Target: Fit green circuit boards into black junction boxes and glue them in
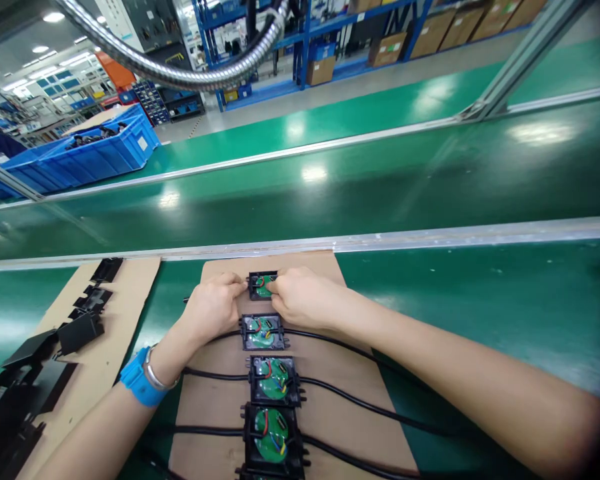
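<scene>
Touching the farthest housing [261, 287], both hands [215, 303] [303, 297] have fingers [276, 289] curled

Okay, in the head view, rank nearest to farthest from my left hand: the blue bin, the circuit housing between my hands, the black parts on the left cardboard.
1. Circuit housing: just right of your left hand, at its fingertips.
2. Black parts: to the left, on cardboard.
3. Blue bin: upper left, farther back.
</scene>
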`<state>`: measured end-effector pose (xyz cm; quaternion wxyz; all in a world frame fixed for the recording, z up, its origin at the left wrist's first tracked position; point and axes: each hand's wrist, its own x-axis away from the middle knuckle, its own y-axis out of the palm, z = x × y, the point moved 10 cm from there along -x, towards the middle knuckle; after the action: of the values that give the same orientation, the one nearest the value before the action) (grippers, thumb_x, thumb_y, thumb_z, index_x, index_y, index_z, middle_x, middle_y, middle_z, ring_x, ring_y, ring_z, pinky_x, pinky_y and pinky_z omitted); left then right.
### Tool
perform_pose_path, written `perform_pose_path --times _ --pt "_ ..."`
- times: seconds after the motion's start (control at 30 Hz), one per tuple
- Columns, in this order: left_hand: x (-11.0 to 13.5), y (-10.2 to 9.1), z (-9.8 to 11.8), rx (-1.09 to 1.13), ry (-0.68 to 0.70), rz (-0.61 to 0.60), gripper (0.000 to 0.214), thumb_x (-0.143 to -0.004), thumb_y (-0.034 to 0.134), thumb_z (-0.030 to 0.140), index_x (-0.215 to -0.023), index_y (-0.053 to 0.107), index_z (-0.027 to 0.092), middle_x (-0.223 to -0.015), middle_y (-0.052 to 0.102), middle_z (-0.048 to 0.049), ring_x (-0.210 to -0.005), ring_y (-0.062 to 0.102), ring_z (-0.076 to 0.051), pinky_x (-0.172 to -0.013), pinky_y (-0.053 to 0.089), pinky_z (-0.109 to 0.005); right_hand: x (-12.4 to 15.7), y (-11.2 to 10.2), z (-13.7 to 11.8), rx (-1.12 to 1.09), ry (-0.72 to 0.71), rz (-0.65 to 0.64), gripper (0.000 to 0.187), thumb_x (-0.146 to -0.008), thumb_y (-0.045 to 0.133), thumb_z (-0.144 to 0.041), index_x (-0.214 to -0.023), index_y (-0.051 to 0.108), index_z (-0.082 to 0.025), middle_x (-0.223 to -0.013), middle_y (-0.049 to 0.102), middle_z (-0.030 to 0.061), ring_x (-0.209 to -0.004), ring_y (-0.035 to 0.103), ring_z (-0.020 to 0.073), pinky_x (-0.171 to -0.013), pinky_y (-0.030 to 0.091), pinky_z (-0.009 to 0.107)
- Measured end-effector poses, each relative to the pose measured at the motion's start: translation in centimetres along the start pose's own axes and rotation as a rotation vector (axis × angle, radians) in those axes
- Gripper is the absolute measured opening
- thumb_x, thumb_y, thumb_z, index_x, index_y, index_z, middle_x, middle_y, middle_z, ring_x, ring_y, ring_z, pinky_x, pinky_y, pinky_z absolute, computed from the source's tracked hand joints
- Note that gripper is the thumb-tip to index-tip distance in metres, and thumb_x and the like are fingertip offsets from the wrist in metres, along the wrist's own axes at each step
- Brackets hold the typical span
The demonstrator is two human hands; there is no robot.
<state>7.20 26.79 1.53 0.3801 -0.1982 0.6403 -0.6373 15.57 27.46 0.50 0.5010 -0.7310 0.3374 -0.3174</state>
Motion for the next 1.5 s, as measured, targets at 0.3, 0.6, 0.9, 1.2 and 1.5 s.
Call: perform_pose_path --times 0.3,0.6,0.9,1.2,1.5 --pt "-1.3 0.9 2.0 0.143 0.143 -0.101 0.02 -0.085 0.051 0.013 -0.099 0.065 0.018 -0.108 0.064 -0.0068 -0.103 0.057 -0.022 -0.091 0.045 -0.038 0.8 -1.0 1.9 -0.205 -0.03 -0.007 0.039 -0.072 0.055 -0.017 -0.111 0.058 -0.014 -0.081 0.069 0.0032 -0.069 0.06 0.0162 -0.061 0.042 0.024" --pt "-0.6 2.2 1.7 0.202 0.151 -0.16 0.021 -0.081 0.051 0.007 -0.095 0.063 0.017 -0.102 0.068 -0.0082 -0.099 0.062 -0.023 -0.088 0.045 -0.036 1.3 -0.9 0.7 -0.029 0.002 0.062 0.01 -0.08 0.046 -0.014 -0.079 0.056 -0.017 -0.076 0.062 0.005 -0.068 0.054 0.0177 -0.063 0.034 0.028" --pt "-0.5 2.1 1.7 0.184 0.121 -0.179 0.022 -0.075 0.054 0.005 -0.094 0.059 0.017 -0.087 0.066 -0.006 -0.084 0.062 -0.023 -0.075 0.046 -0.034 0.9 1.2 2.0 0.116 -0.084 0.149 0.019 -0.093 0.035 -0.016 -0.083 0.051 -0.016 -0.077 0.054 0.0045 -0.07 0.052 0.0161 -0.064 0.035 0.026" --pt "-0.7 2.8 2.7 0.098 0.133 -0.249 0.046 -0.07 0.055 0.011 -0.116 0.059 0.015 -0.101 0.061 -0.0091 -0.09 0.056 -0.025 -0.076 0.042 -0.036 -0.3 2.0 1.4 0.159 -0.142 0.034 0.015 -0.086 0.043 -0.012 -0.083 0.057 -0.017 -0.076 0.059 0.004 -0.062 0.051 0.0155 -0.055 0.027 0.027" --pt "-0.6 2.8 2.2 0.128 0.091 -0.219 0.054 -0.073 0.052 0.009 -0.126 0.052 0.018 -0.109 0.06 -0.0063 -0.099 0.055 -0.022 -0.082 0.041 -0.034 1.0 0.7 2.0 0.142 -0.134 0.224 0.017 -0.089 0.046 -0.019 -0.088 0.063 -0.017 -0.085 0.058 0.0081 -0.082 0.052 0.0214 -0.069 0.037 0.03"
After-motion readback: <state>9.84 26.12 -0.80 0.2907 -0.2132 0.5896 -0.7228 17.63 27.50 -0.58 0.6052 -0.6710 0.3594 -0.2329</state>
